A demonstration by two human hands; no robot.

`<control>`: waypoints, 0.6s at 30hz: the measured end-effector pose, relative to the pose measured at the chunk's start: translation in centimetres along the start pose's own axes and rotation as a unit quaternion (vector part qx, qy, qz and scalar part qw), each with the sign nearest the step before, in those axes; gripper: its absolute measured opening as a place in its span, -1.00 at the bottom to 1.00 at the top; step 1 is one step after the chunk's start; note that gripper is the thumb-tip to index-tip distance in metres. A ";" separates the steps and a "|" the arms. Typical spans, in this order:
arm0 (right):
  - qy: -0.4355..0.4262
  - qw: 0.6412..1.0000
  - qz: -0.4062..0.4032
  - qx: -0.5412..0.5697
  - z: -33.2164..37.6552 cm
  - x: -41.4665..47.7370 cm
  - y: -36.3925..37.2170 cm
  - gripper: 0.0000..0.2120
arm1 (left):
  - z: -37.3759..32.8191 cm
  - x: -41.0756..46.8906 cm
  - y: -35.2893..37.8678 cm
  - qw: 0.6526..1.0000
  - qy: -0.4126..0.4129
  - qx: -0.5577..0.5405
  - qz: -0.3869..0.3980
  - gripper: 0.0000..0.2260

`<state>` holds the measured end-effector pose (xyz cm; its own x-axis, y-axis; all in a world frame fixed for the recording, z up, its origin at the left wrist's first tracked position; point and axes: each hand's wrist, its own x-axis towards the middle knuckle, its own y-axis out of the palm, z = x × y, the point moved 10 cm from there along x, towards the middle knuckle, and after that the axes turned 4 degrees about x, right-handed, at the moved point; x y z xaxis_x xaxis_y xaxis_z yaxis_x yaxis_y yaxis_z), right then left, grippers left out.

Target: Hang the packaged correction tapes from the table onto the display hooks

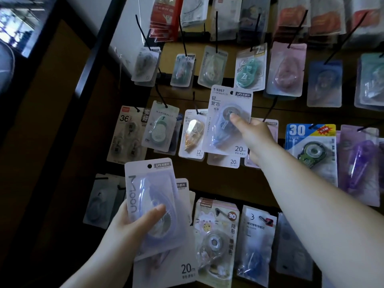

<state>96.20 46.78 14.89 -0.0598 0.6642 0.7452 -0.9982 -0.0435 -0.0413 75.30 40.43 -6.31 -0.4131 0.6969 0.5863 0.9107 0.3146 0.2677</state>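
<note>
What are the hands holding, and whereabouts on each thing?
The right hand pinches one tape pack by its right edge, thumb on the blister. The left hand grips a stack of packs round its lower half, thumb in front.

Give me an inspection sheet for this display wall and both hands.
Surface: brown display board with black hooks.
Job's things: T-9267 pack held up before the middle row; Moon pack fronts a stack.
Clutter: many hung tape packs, such as the blue 30 pack.
Hands: right hand pinches the T-9267 pack; left hand grips the stack.
Cables: nothing seen.
Surroundings: dark frame at left; bright pane, upper left.
</note>
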 end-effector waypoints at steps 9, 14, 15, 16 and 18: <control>-0.038 0.999 -0.019 -0.004 1.6 -0.2 -1.2 -0.77 | 4.6 2.9 -1.7 1.000 -0.012 0.006 0.016 -0.51; -0.024 1.000 -0.003 -0.008 2.1 0.0 -1.1 -0.77 | 5.7 3.1 -2.4 0.999 -0.016 0.015 0.024 -0.53; -0.020 1.000 -0.001 -0.006 2.3 0.0 -1.0 -0.77 | 5.7 3.1 -2.4 1.000 -0.012 0.018 0.022 -0.52; -0.019 1.000 -0.003 -0.005 2.5 0.1 -1.0 -0.77 | 5.6 3.0 -2.4 1.000 -0.009 0.019 0.019 -0.52; -0.025 1.000 -0.011 -0.012 3.0 0.1 -1.0 -0.75 | 5.4 2.9 -2.3 1.000 -0.002 0.019 0.018 -0.52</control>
<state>97.18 44.68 17.03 -0.0382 0.6263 0.7786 -0.9991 -0.0111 -0.0401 72.05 45.23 -9.36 -0.3792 0.7107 0.5925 0.9247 0.3134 0.2160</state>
